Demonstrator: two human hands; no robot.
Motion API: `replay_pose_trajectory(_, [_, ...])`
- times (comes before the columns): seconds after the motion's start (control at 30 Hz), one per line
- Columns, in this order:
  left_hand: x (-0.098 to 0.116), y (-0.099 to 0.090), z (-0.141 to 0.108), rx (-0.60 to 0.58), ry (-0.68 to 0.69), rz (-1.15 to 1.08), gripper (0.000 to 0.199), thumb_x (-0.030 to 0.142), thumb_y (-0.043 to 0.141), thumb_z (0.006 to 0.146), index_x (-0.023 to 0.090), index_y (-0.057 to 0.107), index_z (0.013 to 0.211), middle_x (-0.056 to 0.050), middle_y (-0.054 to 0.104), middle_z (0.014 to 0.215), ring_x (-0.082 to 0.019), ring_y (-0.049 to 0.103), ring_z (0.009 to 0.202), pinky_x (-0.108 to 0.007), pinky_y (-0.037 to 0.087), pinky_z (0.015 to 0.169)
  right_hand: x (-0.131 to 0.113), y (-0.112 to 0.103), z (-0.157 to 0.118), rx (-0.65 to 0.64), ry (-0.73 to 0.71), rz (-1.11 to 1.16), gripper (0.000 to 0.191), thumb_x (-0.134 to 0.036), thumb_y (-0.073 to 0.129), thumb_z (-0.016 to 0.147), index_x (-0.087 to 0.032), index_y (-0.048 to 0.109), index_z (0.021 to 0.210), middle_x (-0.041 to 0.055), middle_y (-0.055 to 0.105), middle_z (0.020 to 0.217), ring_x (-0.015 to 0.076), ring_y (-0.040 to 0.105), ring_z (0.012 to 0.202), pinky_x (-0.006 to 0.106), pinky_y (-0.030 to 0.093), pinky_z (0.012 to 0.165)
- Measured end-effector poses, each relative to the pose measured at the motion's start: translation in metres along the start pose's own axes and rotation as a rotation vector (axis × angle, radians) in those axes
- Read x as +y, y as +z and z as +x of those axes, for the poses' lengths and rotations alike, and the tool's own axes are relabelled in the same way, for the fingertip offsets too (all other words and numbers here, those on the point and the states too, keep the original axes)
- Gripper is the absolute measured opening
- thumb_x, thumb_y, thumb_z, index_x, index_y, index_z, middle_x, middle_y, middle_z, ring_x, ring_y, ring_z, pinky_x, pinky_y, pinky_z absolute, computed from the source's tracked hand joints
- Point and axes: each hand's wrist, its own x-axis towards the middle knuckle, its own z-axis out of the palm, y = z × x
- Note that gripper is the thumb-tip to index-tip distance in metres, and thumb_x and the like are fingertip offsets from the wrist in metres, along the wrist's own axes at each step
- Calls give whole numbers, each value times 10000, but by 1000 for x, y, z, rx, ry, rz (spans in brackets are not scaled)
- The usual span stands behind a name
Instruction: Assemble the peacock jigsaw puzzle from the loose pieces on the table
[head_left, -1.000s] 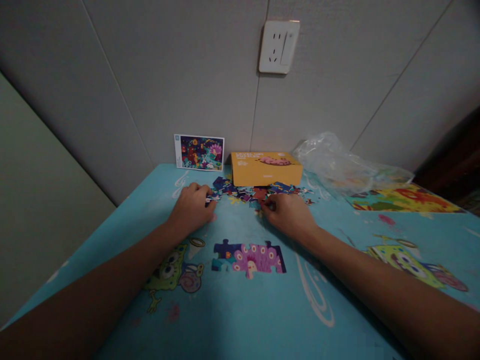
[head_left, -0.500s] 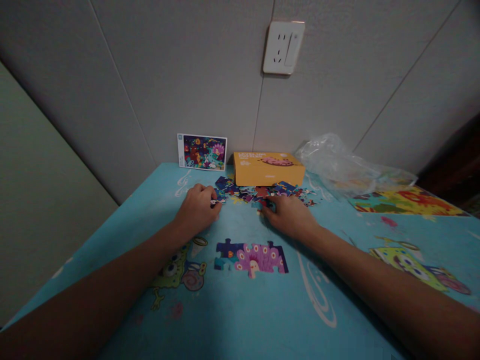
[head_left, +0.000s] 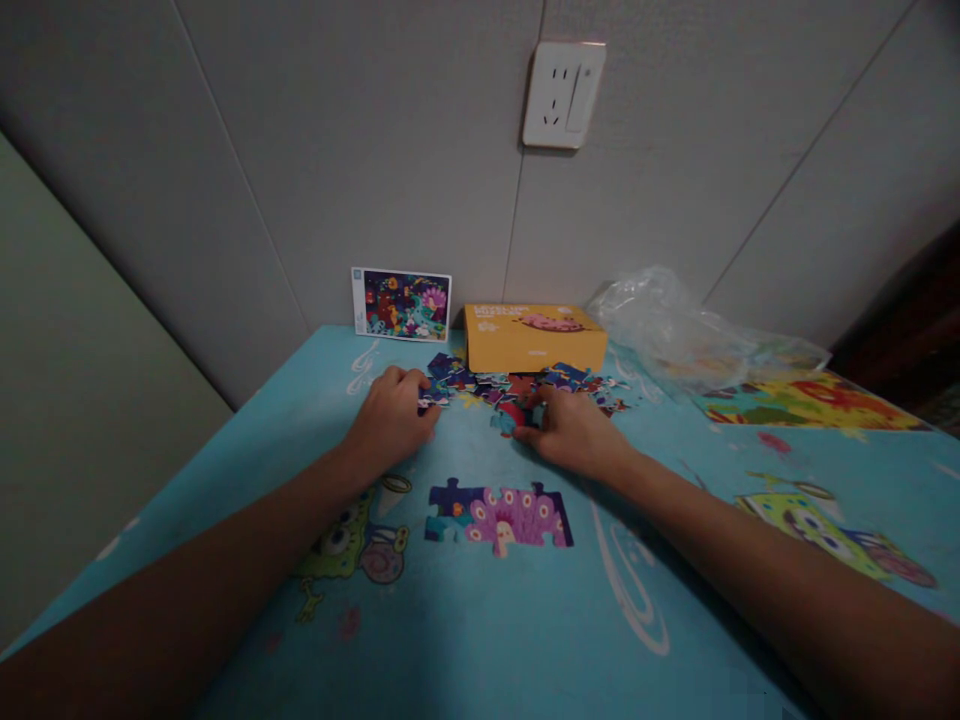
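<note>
From where I stand, the near part of the blue-covered counter (head_left: 480, 640) leads up to a joined strip (head_left: 517, 515) of purple and pink puzzle pieces, lying flat with open notches along its lower edge. That small section is together; by my reckoning it is an early stage, since many pieces lie loose beyond it. The right hand (head_left: 574, 430) curls at a red-and-teal piece (head_left: 506, 419), the left hand (head_left: 390, 412) bends at the left end of the loose pile (head_left: 491, 388); I cannot tell whether the fingers of either grip anything. Behind the pile sits an orange box (head_left: 536, 350), between an upright picture card (head_left: 405, 305) and a crumpled clear bag (head_left: 667, 320), with a socket (head_left: 564, 95) on the wall above
</note>
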Motion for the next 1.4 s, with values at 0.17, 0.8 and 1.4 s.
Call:
replay_pose_trajectory(0.17, [-1, 1, 1, -10, 21, -19, 296, 277, 611, 824, 141, 602, 1086, -117, 598, 1053, -266, 588, 1024, -386, 464, 958, 1, 2, -1, 37, -5, 38, 363, -333, 700, 728, -163, 547, 1010, 52, 634, 697, 178, 523, 590, 297, 262, 530])
replay_pose_trajectory(0.8, [17, -11, -5, 77, 221, -320, 208, 304, 659, 808, 160, 653, 957, -72, 609, 988, -202, 602, 880, -381, 502, 864, -5, -1, -4, 5, -246, 137, 343, -246, 628, 808, -191, 496, 1120, -40, 556, 583, 156, 514, 541, 273, 248, 538])
replay_pose_trajectory(1.4, [9, -14, 3, 178, 55, -227, 199, 223, 556, 834, 216, 755, 849, -20, 741, 870, -220, 596, 872, -419, 426, 919, 14, 2, 6, 293, -460, -185, 285, -255, 583, 847, -154, 703, 1086, 143, 669, 1031, 317, 494, 1044, 454, 398, 893])
